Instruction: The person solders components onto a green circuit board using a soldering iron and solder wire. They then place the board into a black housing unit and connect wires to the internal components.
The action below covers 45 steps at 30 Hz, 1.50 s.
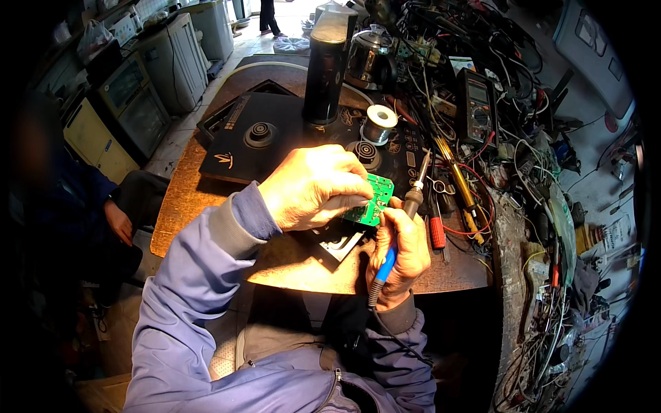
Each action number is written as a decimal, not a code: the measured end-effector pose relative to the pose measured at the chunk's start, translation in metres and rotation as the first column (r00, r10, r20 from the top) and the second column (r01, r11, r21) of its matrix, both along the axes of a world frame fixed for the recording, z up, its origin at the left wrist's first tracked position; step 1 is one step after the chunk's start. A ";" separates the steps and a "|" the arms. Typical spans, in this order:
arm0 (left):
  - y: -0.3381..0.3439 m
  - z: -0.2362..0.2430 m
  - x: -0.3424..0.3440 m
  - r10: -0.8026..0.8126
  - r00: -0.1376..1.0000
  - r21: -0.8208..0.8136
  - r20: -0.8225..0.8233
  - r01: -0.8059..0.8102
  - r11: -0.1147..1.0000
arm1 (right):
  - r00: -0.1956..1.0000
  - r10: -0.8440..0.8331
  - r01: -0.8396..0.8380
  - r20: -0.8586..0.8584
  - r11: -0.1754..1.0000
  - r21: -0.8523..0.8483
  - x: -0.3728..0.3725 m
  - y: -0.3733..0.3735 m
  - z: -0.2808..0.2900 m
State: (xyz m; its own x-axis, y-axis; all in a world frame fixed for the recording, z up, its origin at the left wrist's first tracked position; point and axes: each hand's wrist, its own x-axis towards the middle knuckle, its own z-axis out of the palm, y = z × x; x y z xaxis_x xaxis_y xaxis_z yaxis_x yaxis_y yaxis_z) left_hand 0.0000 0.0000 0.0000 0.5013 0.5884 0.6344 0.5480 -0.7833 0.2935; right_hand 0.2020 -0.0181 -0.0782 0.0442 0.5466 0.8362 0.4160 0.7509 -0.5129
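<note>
While left hand (313, 186) grips green circuit board (372, 199), right hand (403, 251) holds soldering iron (406, 220).

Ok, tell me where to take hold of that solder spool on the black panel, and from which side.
Grip the solder spool by its round flanges, from above. It stands on end on the black panel, top flange facing up. Come slightly from the near side: the tall dark cylinder stands close on its left, and tangled wires crowd the right.
</note>
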 end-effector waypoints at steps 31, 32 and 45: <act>-0.004 0.005 -0.002 0.087 0.986 -0.316 0.142 -0.038 0.948 | 0.716 0.270 -0.414 -0.644 0.907 -0.080 0.037 -0.028 -0.009; -0.004 0.006 -0.002 0.096 0.984 -0.338 0.151 -0.039 0.940 | 0.651 0.274 -0.466 -0.708 0.880 -0.089 0.038 -0.030 -0.010; -0.001 0.004 -0.001 0.071 0.991 -0.246 0.110 -0.042 0.968 | 0.695 0.108 -0.423 -0.711 0.862 -0.281 0.043 -0.037 -0.006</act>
